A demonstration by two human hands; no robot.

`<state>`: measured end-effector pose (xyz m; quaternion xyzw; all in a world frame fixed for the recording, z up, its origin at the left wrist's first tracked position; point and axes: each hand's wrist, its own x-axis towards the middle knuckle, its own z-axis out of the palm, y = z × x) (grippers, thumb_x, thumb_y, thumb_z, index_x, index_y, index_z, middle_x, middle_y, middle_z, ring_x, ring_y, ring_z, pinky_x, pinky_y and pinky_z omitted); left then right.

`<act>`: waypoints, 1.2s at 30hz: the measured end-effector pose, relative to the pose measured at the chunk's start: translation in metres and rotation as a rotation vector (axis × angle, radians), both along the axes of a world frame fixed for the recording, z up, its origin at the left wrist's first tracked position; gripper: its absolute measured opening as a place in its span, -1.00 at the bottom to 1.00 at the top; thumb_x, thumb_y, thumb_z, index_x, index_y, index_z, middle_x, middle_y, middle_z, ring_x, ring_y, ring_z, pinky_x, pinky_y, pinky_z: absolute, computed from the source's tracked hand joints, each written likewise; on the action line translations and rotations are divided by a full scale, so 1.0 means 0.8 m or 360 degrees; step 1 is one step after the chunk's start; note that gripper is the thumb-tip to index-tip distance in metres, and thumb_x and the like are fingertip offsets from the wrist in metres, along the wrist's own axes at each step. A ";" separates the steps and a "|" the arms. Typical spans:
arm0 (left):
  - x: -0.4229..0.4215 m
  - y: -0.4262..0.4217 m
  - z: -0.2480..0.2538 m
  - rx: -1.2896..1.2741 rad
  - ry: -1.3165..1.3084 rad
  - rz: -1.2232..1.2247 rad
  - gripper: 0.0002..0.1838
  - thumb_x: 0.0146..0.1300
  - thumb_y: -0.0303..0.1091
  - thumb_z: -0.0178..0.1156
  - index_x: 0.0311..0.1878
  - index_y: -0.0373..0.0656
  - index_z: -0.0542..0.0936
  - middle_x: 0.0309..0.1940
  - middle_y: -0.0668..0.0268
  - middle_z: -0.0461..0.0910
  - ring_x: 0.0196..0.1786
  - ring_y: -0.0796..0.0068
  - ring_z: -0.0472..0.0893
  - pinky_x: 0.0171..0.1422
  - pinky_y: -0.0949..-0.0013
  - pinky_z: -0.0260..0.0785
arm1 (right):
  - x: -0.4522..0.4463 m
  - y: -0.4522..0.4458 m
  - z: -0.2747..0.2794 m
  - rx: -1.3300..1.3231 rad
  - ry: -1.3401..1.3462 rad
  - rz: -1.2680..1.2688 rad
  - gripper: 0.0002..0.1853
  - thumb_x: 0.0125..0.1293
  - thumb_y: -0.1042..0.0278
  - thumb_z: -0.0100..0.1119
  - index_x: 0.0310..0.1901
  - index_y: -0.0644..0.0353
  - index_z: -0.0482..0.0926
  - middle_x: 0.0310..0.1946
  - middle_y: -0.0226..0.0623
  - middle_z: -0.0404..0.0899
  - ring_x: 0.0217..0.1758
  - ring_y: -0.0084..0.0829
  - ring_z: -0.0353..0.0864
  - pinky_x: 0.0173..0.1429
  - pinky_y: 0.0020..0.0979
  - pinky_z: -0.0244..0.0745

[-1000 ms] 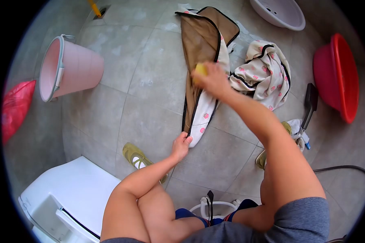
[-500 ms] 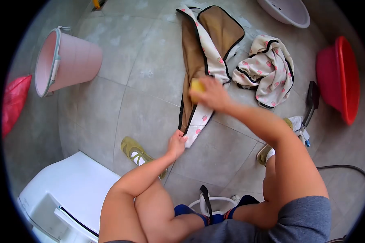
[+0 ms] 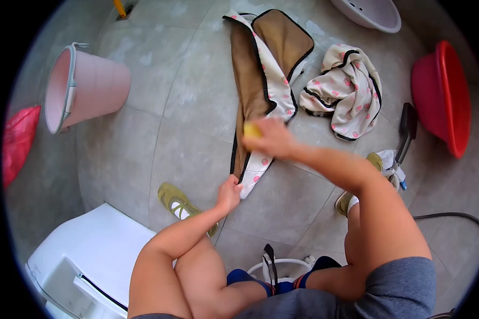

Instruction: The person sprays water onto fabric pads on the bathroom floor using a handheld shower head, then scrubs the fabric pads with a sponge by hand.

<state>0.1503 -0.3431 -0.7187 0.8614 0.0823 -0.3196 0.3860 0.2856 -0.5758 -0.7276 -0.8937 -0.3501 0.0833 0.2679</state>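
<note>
A long fabric cover (image 3: 250,90), brown on one face and white with pink prints on the other, lies on the tiles with black piping along its edges. My left hand (image 3: 229,193) is closed on its near, pointed end. Over the middle of the cover, my right hand (image 3: 271,138) grips a yellow block (image 3: 252,129) against the fabric; fingers partly hide the block, and I cannot tell whether it is soap or a sponge. To the right, a second crumpled piece of the same printed fabric (image 3: 351,93) lies apart from both hands.
A pink bucket (image 3: 101,82) stands at left beside a red plastic bag (image 3: 20,143). On the right are a red basin (image 3: 431,95), a black-handled brush (image 3: 407,130) and a hose (image 3: 452,216). A pale basin (image 3: 375,18) sits at the back, a white toilet (image 3: 101,234) at near left.
My right hand has drawn the yellow block a little toward me and left along the cover. My left hand keeps its grip on the near end. The view has shifted slightly.
</note>
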 end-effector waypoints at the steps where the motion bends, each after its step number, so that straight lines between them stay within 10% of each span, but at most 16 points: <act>1: 0.002 -0.003 0.006 -0.0008 -0.0033 -0.0047 -0.85 0.21 -0.44 0.23 -0.27 -0.23 0.44 -0.50 0.05 0.55 -0.43 0.10 0.56 -0.28 0.17 0.39 | 0.039 -0.014 -0.001 -0.0067 -0.0049 -0.0212 -0.62 0.22 0.11 0.17 0.10 -0.34 0.45 0.06 -0.15 0.39 0.14 -0.17 0.39 0.05 -0.15 0.32; 6: 0.027 -0.012 0.021 0.0118 -0.0133 -0.0472 -0.82 0.19 -0.41 0.27 -0.22 -0.20 0.46 -0.43 0.02 0.57 -0.28 0.01 0.61 -0.20 0.07 0.41 | 0.124 -0.057 0.015 -0.0325 -0.0605 -0.0553 -0.60 0.27 0.06 0.19 0.15 -0.27 0.43 0.16 -0.04 0.35 0.15 -0.09 0.34 0.11 -0.06 0.30; 13: 0.176 -0.114 0.021 -0.0219 -0.1013 -0.0350 -0.35 0.18 -0.22 0.33 0.23 -0.39 0.34 0.11 -0.09 0.46 0.20 0.00 0.48 0.29 0.12 0.34 | 0.119 -0.058 0.005 0.0777 0.0453 -0.0936 -0.54 0.36 0.03 0.10 0.23 -0.01 0.41 0.06 0.04 0.46 0.20 0.00 0.37 0.26 -0.15 0.29; 20: 0.224 -0.184 0.023 -0.0083 -0.0196 -0.0041 -0.49 0.22 -0.10 0.29 0.01 -0.39 0.53 -0.09 -0.06 0.60 0.01 0.00 0.59 0.10 0.10 0.41 | 0.187 -0.083 0.040 0.1084 0.0365 -0.1316 -0.55 0.38 0.11 0.05 0.22 0.10 0.40 0.01 0.03 0.51 0.12 0.05 0.43 0.26 -0.15 0.31; 26: 0.112 -0.100 0.028 -0.0300 0.0156 0.0073 -0.64 0.33 -0.13 0.14 -0.23 -0.30 0.64 -0.36 -0.07 0.65 -0.23 -0.02 0.67 -0.16 0.10 0.44 | 0.075 -0.040 0.055 0.0220 -0.0365 -0.0521 -0.49 0.09 0.15 0.34 0.12 -0.09 0.50 0.03 0.05 0.44 0.04 0.08 0.45 0.11 -0.05 0.39; 27: 0.090 -0.089 0.024 -0.0218 0.0206 0.0018 -0.67 0.32 -0.15 0.13 -0.24 -0.28 0.64 -0.36 -0.10 0.64 -0.25 -0.05 0.66 -0.18 0.09 0.44 | 0.044 -0.021 0.057 0.0275 0.0093 -0.0083 -0.55 0.12 0.12 0.29 0.09 -0.19 0.52 0.09 0.04 0.42 0.05 -0.01 0.48 0.07 -0.11 0.39; 36: -0.019 -0.046 0.017 0.0186 0.0234 -0.0448 -0.62 0.30 -0.20 0.14 -0.41 -0.41 0.62 -0.39 -0.27 0.58 -0.22 -0.28 0.60 -0.07 -0.12 0.42 | -0.019 0.024 -0.004 -0.0011 -0.0567 0.0767 -0.65 0.26 0.17 -0.01 0.09 -0.36 0.39 0.15 -0.08 0.40 0.16 -0.16 0.45 0.15 -0.16 0.29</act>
